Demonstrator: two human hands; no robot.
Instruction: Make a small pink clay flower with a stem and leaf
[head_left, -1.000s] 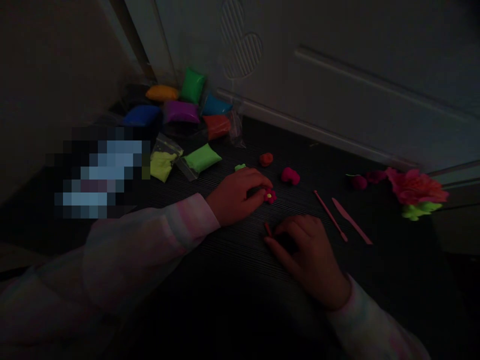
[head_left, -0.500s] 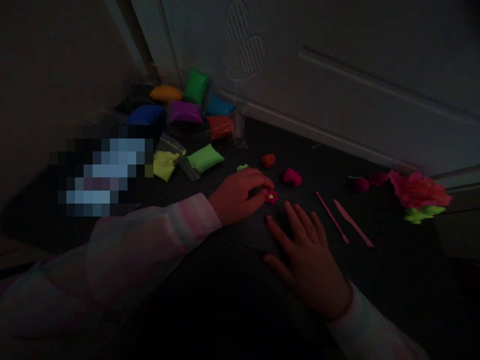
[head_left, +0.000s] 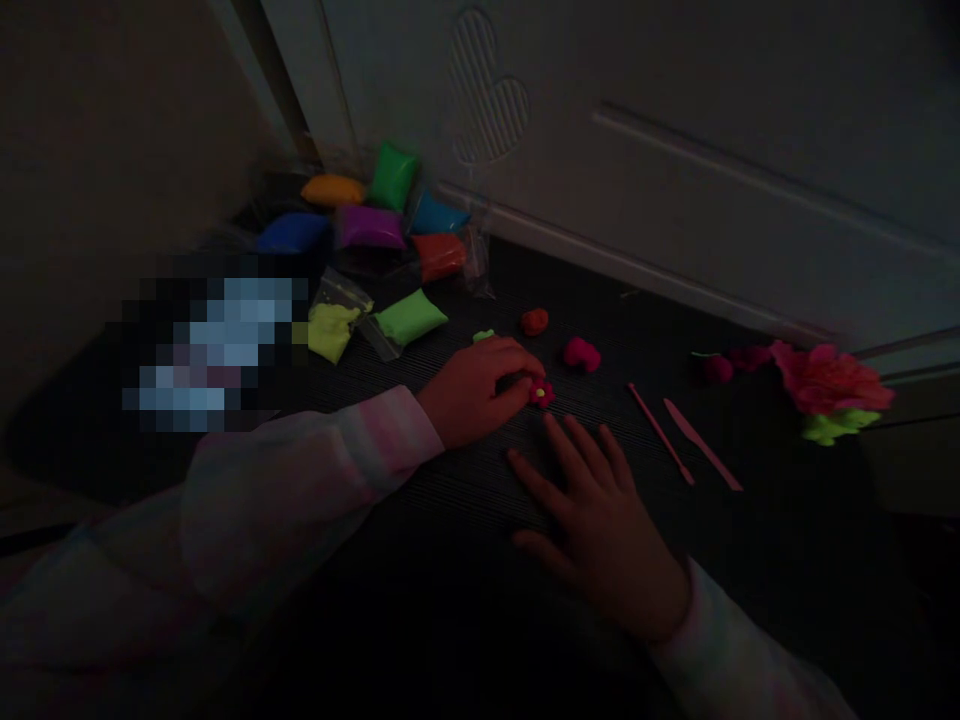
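A small pink clay flower [head_left: 541, 393] with a yellow centre sits at the fingertips of my left hand [head_left: 480, 391], whose thumb and forefinger pinch its left side. My right hand [head_left: 596, 525] lies low over the dark table, palm down with fingers spread, just below the flower and holding nothing. Beyond the hands are a lump of pink clay [head_left: 581, 354] and a smaller red lump [head_left: 534, 321]. A bit of light green clay [head_left: 484, 336] shows partly behind my left hand.
Two pink modelling tools, a thin stick [head_left: 660, 433] and a knife [head_left: 701, 444], lie right of my right hand. Several clay bags, including a light green one [head_left: 411, 318], sit at the back left. A pink flower [head_left: 831, 380] rests at the right. A pale panel [head_left: 675, 200] stands behind the table.
My right hand has shifted slightly left and down, still spread. My left hand stays at the flower, almost unmoved.
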